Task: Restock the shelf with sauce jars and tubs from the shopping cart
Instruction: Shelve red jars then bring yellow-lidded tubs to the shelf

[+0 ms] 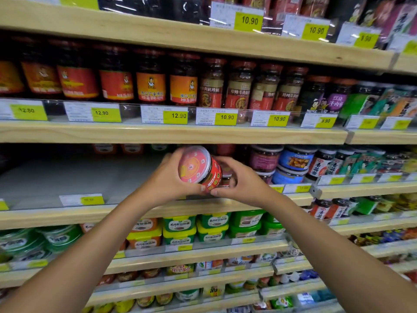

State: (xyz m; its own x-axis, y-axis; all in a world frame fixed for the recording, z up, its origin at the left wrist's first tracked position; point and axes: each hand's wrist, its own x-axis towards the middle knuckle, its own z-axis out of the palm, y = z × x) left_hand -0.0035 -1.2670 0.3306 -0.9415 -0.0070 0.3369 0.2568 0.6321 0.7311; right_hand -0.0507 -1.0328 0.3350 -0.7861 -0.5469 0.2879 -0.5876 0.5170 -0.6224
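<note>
A red sauce tub with a clear plastic lid is tilted, its lid facing me, just above the front edge of the third shelf. My left hand grips its left side and lid rim. My right hand grips its right side, thumb under the tub's lower edge. Another small jar shows partly behind my right fingers. The shelf's left stretch is bare grey board. The shopping cart is out of view.
Purple and blue-labelled tubs stand stacked on the same shelf to the right. Red-labelled sauce jars fill the shelf above. Green and yellow tubs fill the shelf below. Yellow price tags line the shelf edges.
</note>
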